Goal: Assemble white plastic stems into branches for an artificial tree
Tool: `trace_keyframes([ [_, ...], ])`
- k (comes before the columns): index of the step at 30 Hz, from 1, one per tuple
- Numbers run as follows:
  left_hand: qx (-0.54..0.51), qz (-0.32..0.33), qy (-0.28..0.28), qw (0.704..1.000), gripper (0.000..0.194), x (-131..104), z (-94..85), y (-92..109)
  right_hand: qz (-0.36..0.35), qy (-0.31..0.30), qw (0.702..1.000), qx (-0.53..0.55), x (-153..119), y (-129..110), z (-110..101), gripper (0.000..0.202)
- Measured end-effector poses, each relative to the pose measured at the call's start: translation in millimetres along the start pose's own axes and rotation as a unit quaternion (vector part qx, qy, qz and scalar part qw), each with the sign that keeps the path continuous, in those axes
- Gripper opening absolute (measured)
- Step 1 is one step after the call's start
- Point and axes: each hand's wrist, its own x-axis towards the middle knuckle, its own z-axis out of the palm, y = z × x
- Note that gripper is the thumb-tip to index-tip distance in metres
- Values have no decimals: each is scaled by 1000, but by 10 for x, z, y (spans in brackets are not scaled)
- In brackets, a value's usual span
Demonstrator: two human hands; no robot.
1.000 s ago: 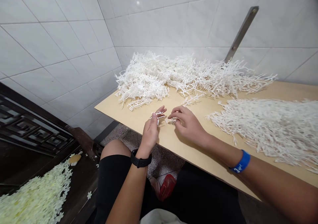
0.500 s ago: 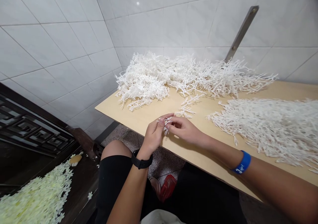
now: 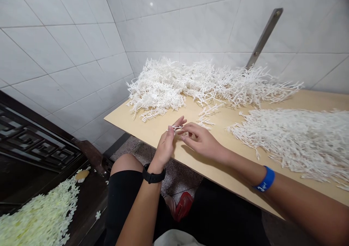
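My left hand (image 3: pixel 165 146) is above the table's front edge and pinches a small white branching plastic sprig (image 3: pixel 177 128) between thumb and fingers. Close on its right, my right hand (image 3: pixel 200 141) has bent fingers reaching to the sprig, its thumb held apart below them. Whether those fingertips touch the sprig is hard to make out. Just beyond my hands, a few loose white sprigs (image 3: pixel 205 120) lie on the wooden table (image 3: pixel 215 166).
A tangled heap of white sprigs (image 3: pixel 191 80) runs along the tiled wall. Another spread pile (image 3: pixel 300 140) covers the table's right side. A metal bar (image 3: pixel 264 39) slants up the wall. Low on the left, pale yellow-green flower pieces (image 3: pixel 40 217) lie on a dark wooden seat (image 3: pixel 89 198).
The sprig has turned in my left hand and now lies flatter. My left hand has shifted slightly left, its fingers straighter. My right hand's fingers and thumb have spread apart.
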Motion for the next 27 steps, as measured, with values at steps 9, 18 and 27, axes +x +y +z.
trace_keyframes([
  [9,22,4,-56,998,53,-2,-1,9,29,-21,990,138,16,-46,75,19],
  [18,-20,2,195,981,54,47,1,-140,-22,-82,989,122,-68,-103,92,22],
  [27,-3,-7,35,999,55,1,6,-1,11,-14,1000,-11,9,6,-27,21],
])
